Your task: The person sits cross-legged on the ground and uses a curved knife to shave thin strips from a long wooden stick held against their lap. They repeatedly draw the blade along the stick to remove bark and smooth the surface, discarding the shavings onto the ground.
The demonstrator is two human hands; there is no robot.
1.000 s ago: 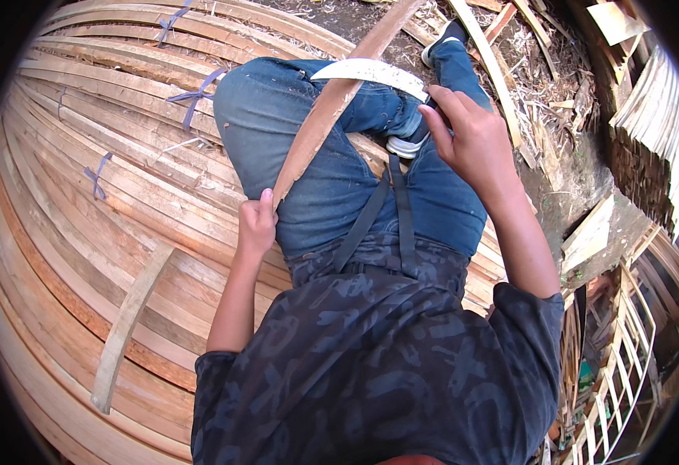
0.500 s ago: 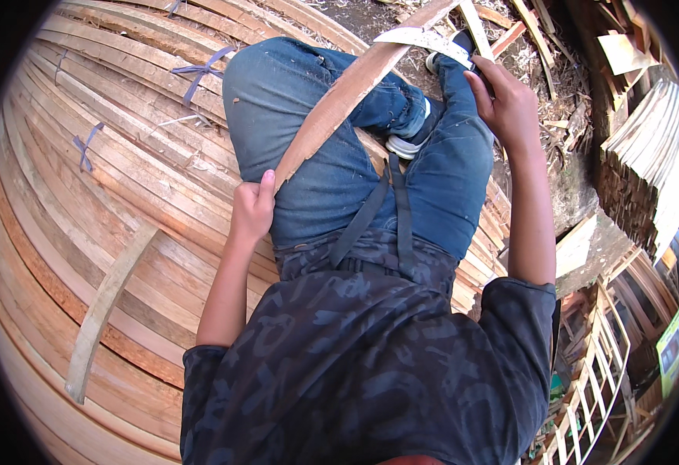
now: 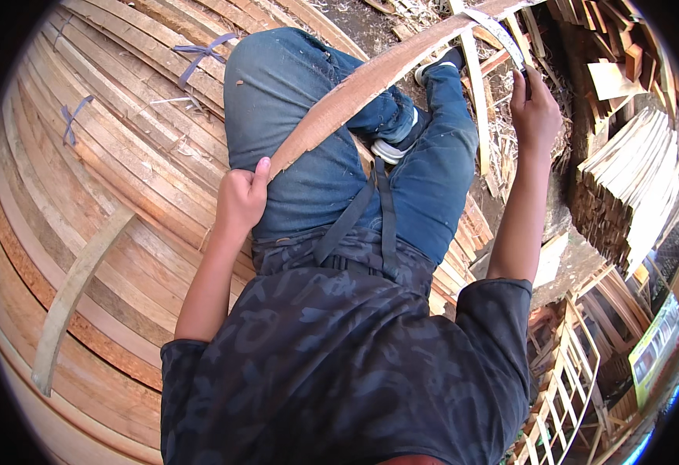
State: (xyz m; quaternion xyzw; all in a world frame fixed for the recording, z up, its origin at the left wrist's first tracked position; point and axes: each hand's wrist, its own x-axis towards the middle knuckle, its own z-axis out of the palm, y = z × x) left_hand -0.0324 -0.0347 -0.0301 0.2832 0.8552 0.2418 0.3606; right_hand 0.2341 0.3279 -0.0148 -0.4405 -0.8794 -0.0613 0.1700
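My left hand (image 3: 243,194) is closed around the near end of a long wooden slat (image 3: 339,105), its thumb lying along the wood. The slat slants over my left thigh toward the upper right and has a ragged, splintered lower edge. My right hand (image 3: 538,112) is closed on the near end of a pale, narrow, curved, blade-like tool (image 3: 500,36); its grip is mostly hidden by the fingers. The tool's far end meets the slat near the top of the view.
I sit on stacked long boards (image 3: 153,263), some tied with purple strips (image 3: 200,56). A loose short slat (image 3: 79,291) lies across them at left. At right stand a pile of thin wood pieces (image 3: 626,182) and a wooden lattice (image 3: 560,387). Shavings litter the ground.
My right hand and the blade-like tool have moved to the right, farther along the slat. The slat's far end has swung right, and the whole view has shifted slightly.
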